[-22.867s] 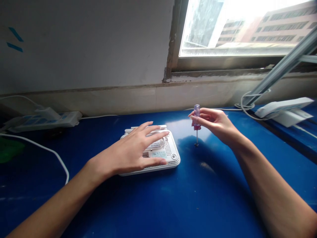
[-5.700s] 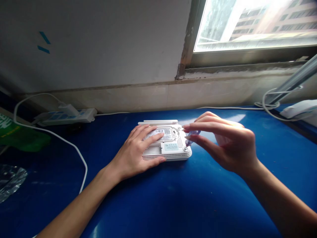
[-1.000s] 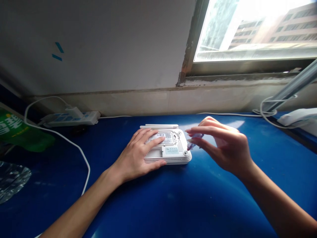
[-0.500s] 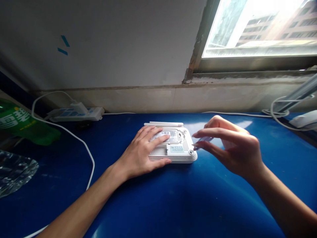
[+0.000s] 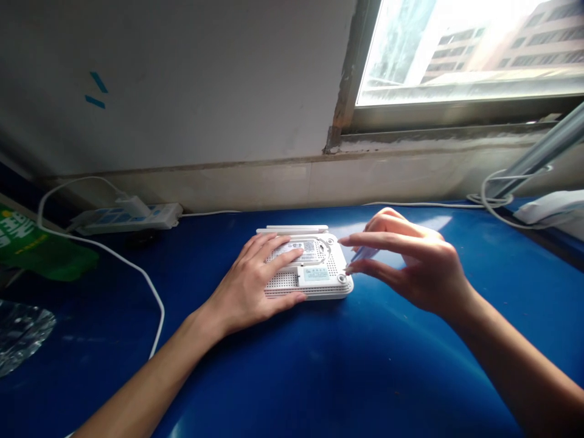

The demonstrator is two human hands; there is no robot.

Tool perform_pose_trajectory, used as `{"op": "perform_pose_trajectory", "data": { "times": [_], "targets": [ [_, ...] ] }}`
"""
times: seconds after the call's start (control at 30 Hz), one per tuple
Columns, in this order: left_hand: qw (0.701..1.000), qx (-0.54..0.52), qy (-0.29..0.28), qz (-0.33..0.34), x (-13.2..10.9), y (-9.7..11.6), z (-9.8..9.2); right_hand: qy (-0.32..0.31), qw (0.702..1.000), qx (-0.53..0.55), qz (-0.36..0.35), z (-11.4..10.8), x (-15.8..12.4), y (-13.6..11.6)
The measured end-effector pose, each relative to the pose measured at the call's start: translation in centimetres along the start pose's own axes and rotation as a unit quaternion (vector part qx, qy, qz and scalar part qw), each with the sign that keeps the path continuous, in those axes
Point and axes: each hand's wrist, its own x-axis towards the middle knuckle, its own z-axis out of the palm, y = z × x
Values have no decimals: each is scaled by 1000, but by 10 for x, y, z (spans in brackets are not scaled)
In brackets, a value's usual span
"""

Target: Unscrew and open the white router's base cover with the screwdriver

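Observation:
A white Wi-Fi router [image 5: 335, 263] lies underside up on the blue tabletop, showing its labels, vent holes and round feet. Its folded antennas run along the far side. My left hand [image 5: 255, 277] rests on the router's left half, fingers spread. At the right edge of the router, my right hand [image 5: 410, 258] pinches a small translucent bluish piece [image 5: 364, 253] between thumb and forefinger. That piece looks like thin plastic, but its exact kind is unclear. Both fingertips sit close beside the router's right side; I cannot tell whether the piece touches it.
A power strip [image 5: 168, 216] with a white plug and cable [image 5: 148, 277] lies at the back left. A green bottle [image 5: 50, 252] and a clear plastic bottle [image 5: 22, 334] lie at the far left. White cord [image 5: 490, 198] coils round a metal pole [image 5: 524, 161] at the right.
The whole view has shifted, so everything sits farther left in the picture. The bluish piece has turned slightly in my right fingers. My left hand stays on the router.

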Motion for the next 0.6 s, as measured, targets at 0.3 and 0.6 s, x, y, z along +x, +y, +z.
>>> {"op": "perform_pose_trajectory", "data": {
  "times": [0.3, 0.6],
  "targets": [
    [1000, 0, 4, 1, 0, 1, 0, -22, 999, 31, 1, -3, -1, -3],
    [1000, 0, 3, 1, 0, 2, 0, -32, 999, 30, 9, -3, -2, 0]
  ]
}}
